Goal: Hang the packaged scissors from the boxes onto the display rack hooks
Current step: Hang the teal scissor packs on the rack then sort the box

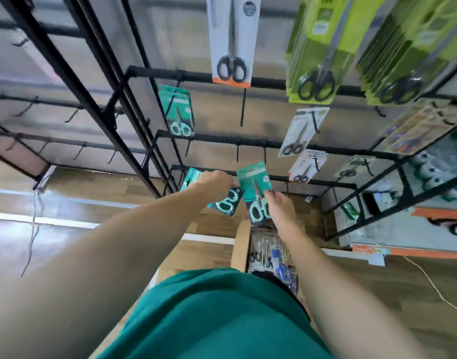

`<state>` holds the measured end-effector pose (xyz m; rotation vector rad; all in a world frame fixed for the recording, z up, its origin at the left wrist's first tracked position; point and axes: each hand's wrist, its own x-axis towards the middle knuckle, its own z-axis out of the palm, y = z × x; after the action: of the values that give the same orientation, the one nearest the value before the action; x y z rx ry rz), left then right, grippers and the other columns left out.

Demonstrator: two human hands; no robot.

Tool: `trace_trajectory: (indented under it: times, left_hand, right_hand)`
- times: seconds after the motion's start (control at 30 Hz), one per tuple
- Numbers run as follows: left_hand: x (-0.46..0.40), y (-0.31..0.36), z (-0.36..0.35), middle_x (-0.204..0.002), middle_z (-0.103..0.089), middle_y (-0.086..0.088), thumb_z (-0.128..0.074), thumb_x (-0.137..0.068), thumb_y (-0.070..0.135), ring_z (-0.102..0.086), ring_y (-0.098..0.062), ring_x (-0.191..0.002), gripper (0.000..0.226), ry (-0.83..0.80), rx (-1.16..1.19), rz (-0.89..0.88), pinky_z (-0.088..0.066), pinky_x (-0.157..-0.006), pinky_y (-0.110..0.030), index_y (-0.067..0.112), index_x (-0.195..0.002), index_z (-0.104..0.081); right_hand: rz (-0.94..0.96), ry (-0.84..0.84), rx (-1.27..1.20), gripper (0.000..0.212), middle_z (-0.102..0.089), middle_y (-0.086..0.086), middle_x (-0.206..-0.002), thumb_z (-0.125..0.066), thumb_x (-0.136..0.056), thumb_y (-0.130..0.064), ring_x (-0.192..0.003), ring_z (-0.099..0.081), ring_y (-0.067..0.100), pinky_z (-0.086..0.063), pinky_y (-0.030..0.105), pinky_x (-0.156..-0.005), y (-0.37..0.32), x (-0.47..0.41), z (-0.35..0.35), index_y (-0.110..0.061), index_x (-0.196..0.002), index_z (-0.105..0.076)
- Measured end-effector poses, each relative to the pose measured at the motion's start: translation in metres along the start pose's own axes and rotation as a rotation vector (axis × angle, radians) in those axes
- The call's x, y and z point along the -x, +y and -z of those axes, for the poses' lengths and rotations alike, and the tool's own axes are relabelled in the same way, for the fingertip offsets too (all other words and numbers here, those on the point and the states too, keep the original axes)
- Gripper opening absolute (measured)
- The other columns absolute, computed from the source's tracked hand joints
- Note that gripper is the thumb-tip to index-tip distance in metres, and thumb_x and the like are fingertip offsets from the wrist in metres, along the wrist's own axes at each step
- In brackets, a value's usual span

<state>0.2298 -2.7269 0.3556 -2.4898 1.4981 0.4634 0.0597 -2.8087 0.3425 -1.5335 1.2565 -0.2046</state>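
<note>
Partly stocked: many hooks [242,107] bare, box [270,255] full; left hand [217,186] and right hand [275,203] each gripping a teal pack [253,186].

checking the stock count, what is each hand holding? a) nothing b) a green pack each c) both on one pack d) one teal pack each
d: the left hand grips one teal pack, the right hand another teal pack.

The picture is bright, with soft, even light. The shiny brown wooden floor [67,203] has white glare on the left. Everything looks a bit blurry, most at the edges. The straight black metal rack bars [98,81] look bent and leaning, because the view is very wide.
</note>
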Motion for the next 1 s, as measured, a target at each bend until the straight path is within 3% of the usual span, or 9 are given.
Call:
trace_trajectory:
  times: [0.1,0.23,0.43,0.57,0.63,0.7,0.77,0.87,1.0]
  left_hand:
    - [0.014,-0.036,0.008,-0.117,-0.066,-0.007,-0.045,-0.097,0.019,-0.064,-0.032,-0.106,0.026,0.044,0.007,0.029,-0.044,-0.074,-0.034,0.015,-0.114,-0.064]
    - [0.026,-0.091,0.013,-0.115,-0.066,-0.005,-0.046,-0.096,0.018,-0.063,-0.029,-0.105,0.025,0.081,0.014,0.028,-0.040,-0.071,-0.032,0.017,-0.113,-0.064]
    - [0.040,-0.158,0.023,-0.114,-0.066,-0.008,-0.044,-0.098,0.027,-0.063,-0.031,-0.104,0.023,0.143,0.055,0.018,-0.040,-0.071,-0.033,0.018,-0.108,-0.062]
    - [0.050,-0.184,0.036,-0.109,-0.068,-0.005,-0.045,-0.093,0.020,-0.065,-0.030,-0.098,0.019,0.216,0.049,-0.010,-0.044,-0.069,-0.034,0.020,-0.106,-0.059]
    - [0.055,-0.194,0.045,-0.109,-0.066,-0.003,-0.044,-0.096,0.022,-0.063,-0.028,-0.098,0.023,0.222,0.029,-0.013,-0.039,-0.069,-0.033,0.024,-0.112,-0.060]
    - [0.057,-0.203,0.051,-0.107,-0.065,-0.001,-0.044,-0.098,0.023,-0.059,-0.025,-0.091,0.016,0.210,0.025,-0.009,-0.038,-0.069,-0.033,0.026,-0.103,-0.059]
    - [0.056,-0.210,0.054,-0.104,-0.065,0.001,-0.045,-0.098,0.024,-0.056,-0.022,-0.084,0.011,0.190,0.032,-0.013,-0.039,-0.068,-0.033,0.027,-0.097,-0.056]
    - [0.057,-0.212,0.056,-0.101,-0.065,0.000,-0.046,-0.099,0.028,-0.060,-0.021,-0.084,0.018,0.157,0.020,-0.062,-0.042,-0.065,-0.033,0.021,-0.108,-0.061]
    - [0.060,-0.211,0.057,-0.094,-0.060,0.002,-0.047,-0.101,0.032,-0.058,-0.017,-0.079,0.021,0.135,0.023,-0.104,-0.041,-0.066,-0.032,0.019,-0.112,-0.060]
  right_hand:
    - [0.081,0.045,-0.001,0.023,-0.065,0.000,-0.091,-0.051,-0.103,-0.033,-0.087,-0.064,0.022,-0.053,0.042,-0.080,-0.022,0.008,-0.034,-0.015,-0.108,-0.065]
    - [0.166,0.003,0.060,0.005,-0.065,-0.003,-0.098,-0.052,-0.103,-0.022,-0.082,-0.062,0.011,-0.049,0.033,-0.070,-0.050,0.018,-0.074,-0.021,-0.105,-0.056]
    - [0.200,-0.019,0.109,0.011,-0.061,-0.003,-0.093,-0.045,-0.106,-0.025,-0.071,-0.060,0.006,-0.040,0.018,-0.049,-0.091,0.034,-0.122,-0.017,-0.109,-0.051]
    - [0.255,0.003,0.122,0.007,-0.064,-0.001,-0.099,-0.043,-0.105,-0.021,-0.065,-0.053,0.011,-0.037,0.028,-0.055,-0.113,0.036,-0.151,-0.021,-0.106,-0.050]
    - [0.242,0.009,0.107,0.011,-0.064,-0.002,-0.102,-0.043,-0.105,-0.022,-0.073,-0.057,0.015,-0.041,0.030,-0.059,-0.124,0.037,-0.160,-0.022,-0.111,-0.051]
    - [0.224,-0.006,0.113,0.014,-0.063,-0.002,-0.100,-0.042,-0.106,-0.025,-0.079,-0.061,0.016,-0.047,0.032,-0.063,-0.132,0.039,-0.166,-0.021,-0.115,-0.051]
    - [0.222,-0.017,0.141,0.016,-0.062,0.000,-0.096,-0.042,-0.106,-0.028,-0.075,-0.060,0.015,-0.045,0.031,-0.061,-0.135,0.040,-0.169,-0.018,-0.114,-0.052]
    - [0.228,-0.022,0.136,0.010,-0.061,0.000,-0.086,-0.046,-0.104,-0.023,-0.067,-0.054,0.015,-0.041,0.031,-0.057,-0.138,0.039,-0.172,-0.018,-0.101,-0.054]
    - [0.248,-0.021,0.124,0.013,-0.065,-0.003,-0.094,-0.047,-0.100,-0.016,-0.088,-0.065,0.022,-0.055,0.044,-0.079,-0.148,0.037,-0.173,-0.027,-0.093,-0.050]
